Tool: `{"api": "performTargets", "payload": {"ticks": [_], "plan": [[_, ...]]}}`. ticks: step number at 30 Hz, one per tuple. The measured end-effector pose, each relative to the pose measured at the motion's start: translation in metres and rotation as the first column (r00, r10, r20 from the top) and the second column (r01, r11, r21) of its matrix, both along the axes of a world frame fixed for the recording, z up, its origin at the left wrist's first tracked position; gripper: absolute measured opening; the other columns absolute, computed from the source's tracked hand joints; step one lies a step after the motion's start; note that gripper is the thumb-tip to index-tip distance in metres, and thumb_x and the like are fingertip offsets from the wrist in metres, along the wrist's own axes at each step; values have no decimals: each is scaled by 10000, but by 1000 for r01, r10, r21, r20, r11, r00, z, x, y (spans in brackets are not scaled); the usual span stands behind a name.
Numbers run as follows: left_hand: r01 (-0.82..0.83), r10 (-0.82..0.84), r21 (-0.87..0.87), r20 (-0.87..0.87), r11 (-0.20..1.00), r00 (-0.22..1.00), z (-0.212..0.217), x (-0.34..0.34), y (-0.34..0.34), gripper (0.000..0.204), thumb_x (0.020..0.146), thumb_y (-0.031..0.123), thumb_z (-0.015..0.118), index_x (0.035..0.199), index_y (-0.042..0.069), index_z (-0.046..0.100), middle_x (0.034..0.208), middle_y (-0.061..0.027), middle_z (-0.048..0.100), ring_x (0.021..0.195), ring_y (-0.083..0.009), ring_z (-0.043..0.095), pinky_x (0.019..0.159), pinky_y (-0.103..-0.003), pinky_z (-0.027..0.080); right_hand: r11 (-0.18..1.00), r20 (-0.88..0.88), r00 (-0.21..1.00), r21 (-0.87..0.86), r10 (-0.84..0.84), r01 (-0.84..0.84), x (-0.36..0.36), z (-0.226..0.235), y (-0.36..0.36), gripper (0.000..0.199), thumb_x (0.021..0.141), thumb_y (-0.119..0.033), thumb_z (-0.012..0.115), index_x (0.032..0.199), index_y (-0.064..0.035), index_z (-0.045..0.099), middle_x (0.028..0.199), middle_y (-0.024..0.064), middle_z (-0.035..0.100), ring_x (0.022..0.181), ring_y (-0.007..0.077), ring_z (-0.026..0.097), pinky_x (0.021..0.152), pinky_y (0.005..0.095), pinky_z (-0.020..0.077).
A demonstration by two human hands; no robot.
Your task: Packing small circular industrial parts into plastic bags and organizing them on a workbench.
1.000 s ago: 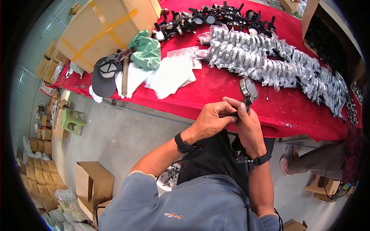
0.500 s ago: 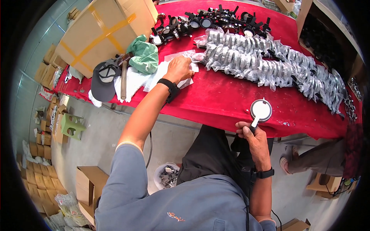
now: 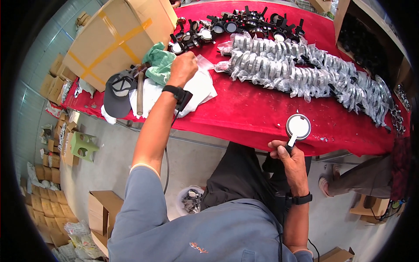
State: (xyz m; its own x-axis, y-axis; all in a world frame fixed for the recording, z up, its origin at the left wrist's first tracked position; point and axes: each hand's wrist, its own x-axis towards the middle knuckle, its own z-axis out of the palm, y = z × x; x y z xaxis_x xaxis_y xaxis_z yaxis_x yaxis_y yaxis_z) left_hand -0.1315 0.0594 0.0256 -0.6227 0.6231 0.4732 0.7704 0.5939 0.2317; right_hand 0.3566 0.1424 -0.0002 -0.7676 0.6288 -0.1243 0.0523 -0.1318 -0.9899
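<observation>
Left hand (image 3: 183, 67) is closing on clear bags (image 3: 201, 83) lying on the red surface (image 3: 253, 113); right hand (image 3: 291, 157) is gripping a round mirror (image 3: 298, 126) by its handle.

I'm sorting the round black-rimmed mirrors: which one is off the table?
The round black-rimmed mirror with a white face, held by its handle in the right hand at the red table's near edge; the others lie at the far edge.

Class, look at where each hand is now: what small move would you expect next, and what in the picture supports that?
Probably the left hand lifts one clear plastic bag off the white pile and brings it toward the right hand. That hand holds a round, black-rimmed mirror by its handle, unbagged, while the finished pieces in the bagged rows on the red table are already wrapped.
</observation>
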Motion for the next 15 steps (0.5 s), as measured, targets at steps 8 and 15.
{"api": "performTargets", "payload": {"ticks": [8, 15], "plan": [[72, -762, 771, 604, 633, 233, 85, 82, -27, 233, 1133, 202, 566, 1164, -5, 668, 1069, -77, 756, 964, -145, 736, 877, -328, 617, 998, -110, 994, -64, 16, -23, -9, -4, 5, 416, 1090, -282, 649, 1282, 83, 699, 1145, 127, 774, 886, 124, 649, 873, 307, 546], [55, -760, 833, 527, 551, -379, 68, 184, -7, 289, 1139, 191, 538, 1330, -18, 595, 1218, -173, 756, 1096, -252, 765, 994, -401, 632, 986, -141, 977, 5, -161, 164, -18, 2, 11, 634, 964, -402, 828, 1352, 74, 669, 991, 25, 702, 814, 73, 574, 741, 263, 498]]}}
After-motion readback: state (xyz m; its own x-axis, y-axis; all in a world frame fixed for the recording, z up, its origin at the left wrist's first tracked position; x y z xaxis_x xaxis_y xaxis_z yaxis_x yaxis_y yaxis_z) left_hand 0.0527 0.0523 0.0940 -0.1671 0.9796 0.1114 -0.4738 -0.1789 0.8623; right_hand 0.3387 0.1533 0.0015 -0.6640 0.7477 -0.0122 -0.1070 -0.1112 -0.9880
